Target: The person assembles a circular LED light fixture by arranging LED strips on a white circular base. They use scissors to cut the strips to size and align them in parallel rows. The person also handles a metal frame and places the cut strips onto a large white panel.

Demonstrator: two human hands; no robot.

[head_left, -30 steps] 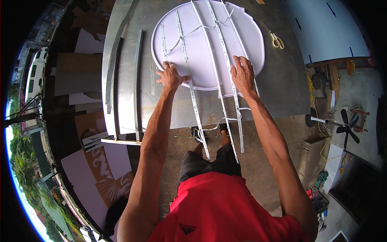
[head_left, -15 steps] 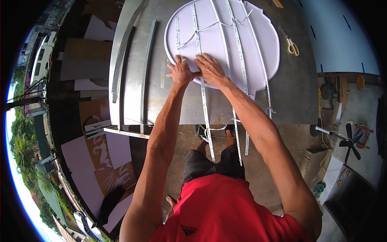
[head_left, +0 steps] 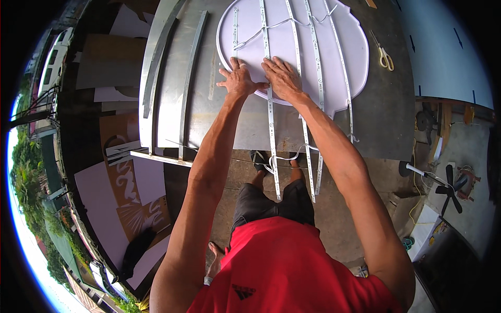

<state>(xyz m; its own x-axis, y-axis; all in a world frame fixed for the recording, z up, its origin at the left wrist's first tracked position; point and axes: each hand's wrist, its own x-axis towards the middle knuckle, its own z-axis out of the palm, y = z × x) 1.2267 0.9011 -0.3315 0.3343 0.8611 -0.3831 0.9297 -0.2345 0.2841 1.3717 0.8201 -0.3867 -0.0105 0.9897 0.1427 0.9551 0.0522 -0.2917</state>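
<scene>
A white rounded panel with a raised rim lies on the metal-topped table. Several LED strips run lengthwise across it, joined by a thin white wire. Some strips hang past the table's front edge. My left hand rests with fingers spread at the panel's near left rim, by the end of the shortest strip. Its thumb points toward the neighbouring strip. My right hand lies flat beside it on the panel, fingers stretched out over that same strip. Neither hand grips anything.
Scissors with pale handles lie right of the panel. Metal bars lie on the table's left side, a crosspiece at its front edge. Cut sheets stand at left; a black-bladed fan is on the right.
The view has shifted slightly, so the table and panel sit higher in the picture. Both hands stay at about the same place on the panel.
</scene>
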